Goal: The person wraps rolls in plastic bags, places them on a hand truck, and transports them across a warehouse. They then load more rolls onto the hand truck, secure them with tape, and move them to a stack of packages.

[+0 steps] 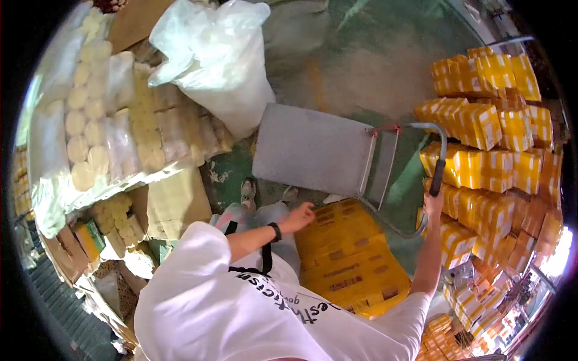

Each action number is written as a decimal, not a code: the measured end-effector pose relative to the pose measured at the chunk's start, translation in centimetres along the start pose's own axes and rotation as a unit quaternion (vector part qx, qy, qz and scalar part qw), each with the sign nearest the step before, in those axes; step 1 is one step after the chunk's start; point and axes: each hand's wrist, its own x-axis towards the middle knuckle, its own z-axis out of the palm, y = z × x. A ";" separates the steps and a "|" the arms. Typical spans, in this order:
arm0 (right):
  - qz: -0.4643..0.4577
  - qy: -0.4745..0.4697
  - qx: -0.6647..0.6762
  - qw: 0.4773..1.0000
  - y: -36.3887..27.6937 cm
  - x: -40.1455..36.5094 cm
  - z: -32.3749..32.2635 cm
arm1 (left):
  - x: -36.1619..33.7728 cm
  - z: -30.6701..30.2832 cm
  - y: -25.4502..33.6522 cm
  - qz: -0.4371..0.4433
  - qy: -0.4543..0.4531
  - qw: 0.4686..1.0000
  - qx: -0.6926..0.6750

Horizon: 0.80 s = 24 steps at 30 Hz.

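Observation:
My right hand (433,205) is wrapped round the curved metal push handle (444,147), right by its black grip (438,175). That handle rises from a flat platform trolley (313,147) whose grey deck carries nothing. My left hand (298,217), with a dark band at the wrist, hangs in front of my waist with loosely bent fingers and nothing visible in it. Next to it in this view are stacked boxes wrapped in yellow tape (349,259), close by my right side.
Tall stacks of yellow-taped boxes (475,174) line the right. On the left stands a pile of clear-wrapped goods (90,120), with a cardboard box (177,201) below. A large white plastic sack (223,72) stands at the trolley's far left corner, on the green floor (361,66).

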 end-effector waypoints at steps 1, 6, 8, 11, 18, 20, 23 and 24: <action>-0.015 -0.028 -0.003 0.999 -1.3 -2.7 -0.4 | -1.0 -1.7 -1.3 -0.024 0.016 0.998 -0.047; -0.092 -0.005 -0.064 0.994 8.0 1.6 -2.8 | -6.0 -8.5 -9.3 -0.072 0.147 0.983 -0.081; -0.075 -0.025 -0.041 0.996 3.7 -2.9 -1.8 | -8.9 -11.0 -9.6 -0.119 0.179 0.973 -0.087; -0.043 0.006 -0.044 0.998 2.1 -6.3 -0.8 | -12.9 -13.9 -10.7 -0.136 0.220 0.960 -0.110; -0.112 -0.032 -0.122 0.986 -1.6 -6.0 5.6 | -17.3 -17.2 -12.4 -0.174 0.246 0.951 -0.072; -0.133 -0.056 -0.113 0.983 -0.7 -2.5 7.9 | -18.0 -17.7 -12.8 -0.144 0.278 0.946 -0.079; -0.094 -0.122 -0.025 0.988 -3.1 -5.7 11.1 | -20.4 -18.1 -13.1 -0.107 0.304 0.943 -0.084; -0.078 -0.137 -0.034 0.987 -2.7 -5.9 11.9 | -21.4 -18.1 -13.6 -0.119 0.310 0.940 -0.077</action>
